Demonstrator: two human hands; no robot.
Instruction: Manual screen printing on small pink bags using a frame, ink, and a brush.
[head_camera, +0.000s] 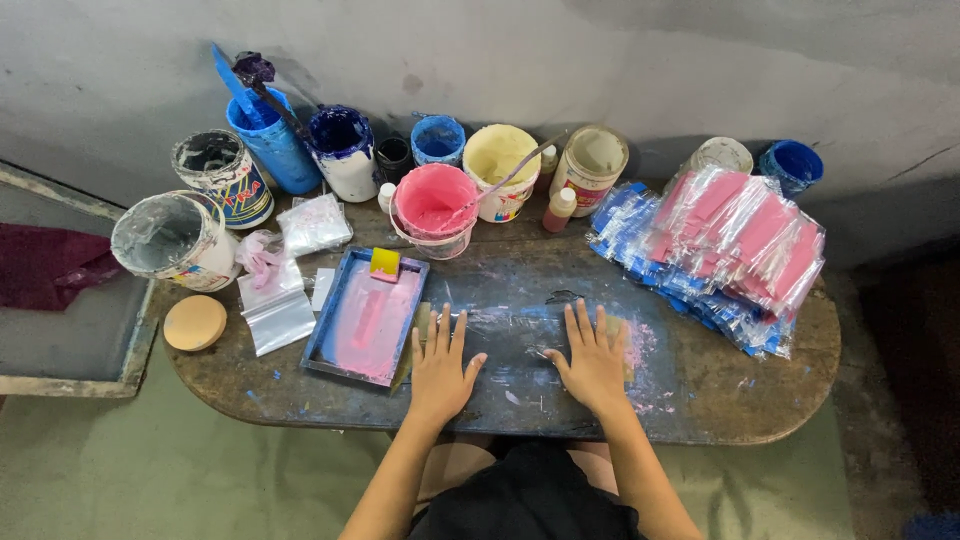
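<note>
Head view: pink paint tub (434, 208)

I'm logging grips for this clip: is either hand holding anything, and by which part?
Nothing is gripped. The left hand and right hand lie flat, fingers spread, pressing a clear plastic sheet on the table.

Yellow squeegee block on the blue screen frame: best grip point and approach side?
Pinch the yellow squeegee block across its short sides, coming from above. It sits at the far end of the blue screen frame, top exposed, with the pink paint bucket close behind it.
</note>
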